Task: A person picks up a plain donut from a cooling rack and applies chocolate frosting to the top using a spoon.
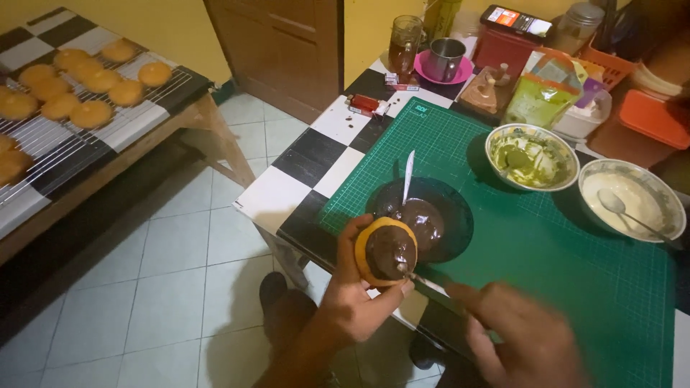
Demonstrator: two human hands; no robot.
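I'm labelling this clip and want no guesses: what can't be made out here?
- Right hand, head view: motion-blurred, so its grip on the knife is unclear.
- Doughnut in the left hand: its underside is hidden by the fingers.
- Dark bowl: chocolate depth hidden by the doughnut.

I am seeing open green mat [575,266] right of my hands; the dark bowl [445,215] is sitting just beyond them, two more bowls [532,156] crowding the far edge.
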